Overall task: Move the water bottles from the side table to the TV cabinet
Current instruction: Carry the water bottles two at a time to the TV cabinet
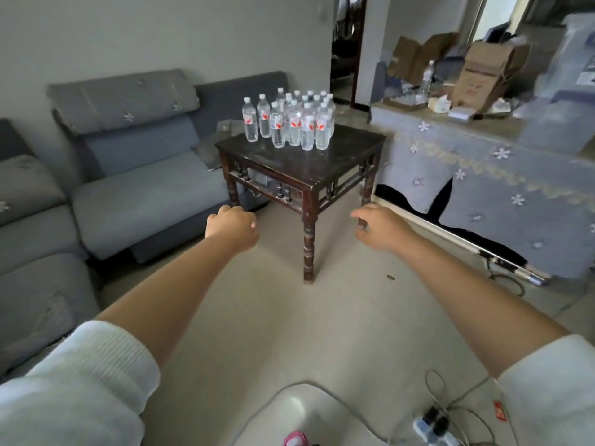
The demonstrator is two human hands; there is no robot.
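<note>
My white sleeves fill the bottom corners. My left hand is fisted and empty, my right hand loosely curled and empty. The water bottles stand clustered on the worktop in the upper centre of the frame, well beyond both hands.

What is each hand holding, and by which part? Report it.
Nothing is held. The left hand is curled and empty, the right hand loosely open and empty; the water bottles stand untouched on the side table.

On my left, grey sofa against pale wall; beneath me, pale smooth floor, power strip; ahead, dark doorway.
</note>
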